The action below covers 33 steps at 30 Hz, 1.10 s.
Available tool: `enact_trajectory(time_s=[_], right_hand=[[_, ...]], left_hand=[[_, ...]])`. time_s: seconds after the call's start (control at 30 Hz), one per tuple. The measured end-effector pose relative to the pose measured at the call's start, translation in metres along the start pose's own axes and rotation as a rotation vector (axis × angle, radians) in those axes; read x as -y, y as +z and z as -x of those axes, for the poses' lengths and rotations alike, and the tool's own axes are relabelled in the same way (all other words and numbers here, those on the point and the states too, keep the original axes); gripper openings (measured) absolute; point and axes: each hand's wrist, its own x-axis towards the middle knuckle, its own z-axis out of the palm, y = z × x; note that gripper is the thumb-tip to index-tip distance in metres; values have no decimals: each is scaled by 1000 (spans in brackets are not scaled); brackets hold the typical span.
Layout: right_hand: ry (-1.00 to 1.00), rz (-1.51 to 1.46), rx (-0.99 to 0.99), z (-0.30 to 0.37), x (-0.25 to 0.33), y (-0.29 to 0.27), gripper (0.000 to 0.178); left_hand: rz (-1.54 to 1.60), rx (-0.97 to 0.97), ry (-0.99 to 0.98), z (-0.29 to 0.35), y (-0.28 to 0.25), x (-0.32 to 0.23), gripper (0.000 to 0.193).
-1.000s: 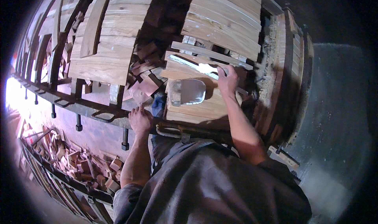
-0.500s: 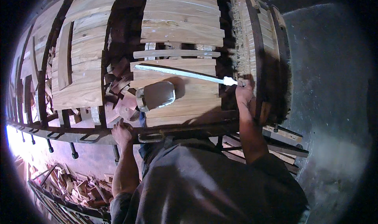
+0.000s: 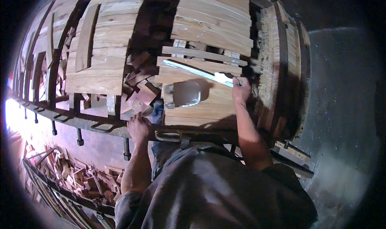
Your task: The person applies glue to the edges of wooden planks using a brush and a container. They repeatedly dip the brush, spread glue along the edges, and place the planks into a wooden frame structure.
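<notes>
In my right hand [image 3: 241, 90], fingers closed, is a brush-like spreader with a white-coated end [image 3: 223, 77]; its handle is mostly hidden by the hand. That end lies on a narrow wooden strip [image 3: 189, 70] whose upper side is coated in white. Flat wooden boards [image 3: 201, 115] lie beneath the strip. Just below it sits a shallow container [image 3: 187, 93] with a whitish rim. My left hand [image 3: 139, 126] is closed over the dark metal rail [image 3: 108, 125] along the near edge, its fingers curled over the top.
More board panels [image 3: 96, 74] lie to the left with loose slats on them. Wood offcuts [image 3: 140, 94] fill the gap between panels. Bolts [image 3: 127, 148] hang below the rail. A scrap pile [image 3: 86, 176] lies lower left. Upright wooden stacks [image 3: 281, 68] stand at right, beside a grey floor [image 3: 337, 108].
My right hand has moved left along the strip, bringing the white-coated end with it. My left hand stays on the rail. The whole view has shifted, with the boards now further right.
</notes>
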Motion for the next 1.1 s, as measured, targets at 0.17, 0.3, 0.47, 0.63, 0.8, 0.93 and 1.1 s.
enact_trajectory(time_s=[0.17, 0.3, 0.47, 0.63, 0.8, 0.93, 1.1], right_hand=[[0, -53, 149, 24, 84, 56, 29], [-91, -55, 180, 40, 138, 93, 27], [-141, -206, 241, 51, 176, 139, 24], [4, -307, 369, 51, 191, 178, 22], [107, -581, 388, 37, 193, 136, 21], [15, -464, 293, 24, 141, 63, 20], [32, -431, 361, 58, 50, 9, 17]], left_hand=[[51, 12, -6, 0, 3, 4, 27], [58, 9, 8, -1, 3, 6, 30], [74, 33, -11, -3, -7, 1, 31], [69, 46, 2, -4, -9, 0, 33], [49, 73, -19, -3, -10, 1, 32], [65, 38, -11, -1, 0, 3, 30], [325, 19, -166, -32, 7, -9, 27]])
